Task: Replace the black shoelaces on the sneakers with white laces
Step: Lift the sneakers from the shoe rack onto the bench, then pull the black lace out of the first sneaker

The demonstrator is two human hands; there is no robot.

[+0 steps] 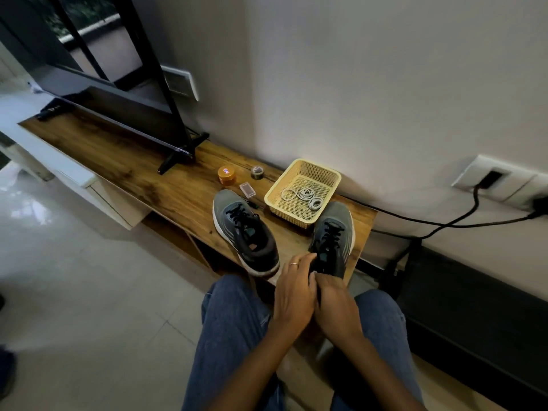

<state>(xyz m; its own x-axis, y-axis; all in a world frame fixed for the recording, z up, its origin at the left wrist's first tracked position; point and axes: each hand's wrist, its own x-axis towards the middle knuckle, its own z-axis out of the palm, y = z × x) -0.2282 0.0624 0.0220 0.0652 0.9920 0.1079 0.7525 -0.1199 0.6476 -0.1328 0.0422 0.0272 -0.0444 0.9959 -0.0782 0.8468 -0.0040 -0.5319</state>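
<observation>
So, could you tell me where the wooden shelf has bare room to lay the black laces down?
Bare wood lies between the left sneaker and right sneaker, and left of the orange jar toward the TV stand. Around the yellow basket it is crowded.

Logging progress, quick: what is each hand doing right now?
Left hand: open, fingers resting on the right sneaker.
Right hand: at that sneaker's heel; grip cannot be told.

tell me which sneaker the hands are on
The right sneaker, beside the yellow basket; both hands meet at its heel. The left sneaker stands apart, untouched.
</observation>
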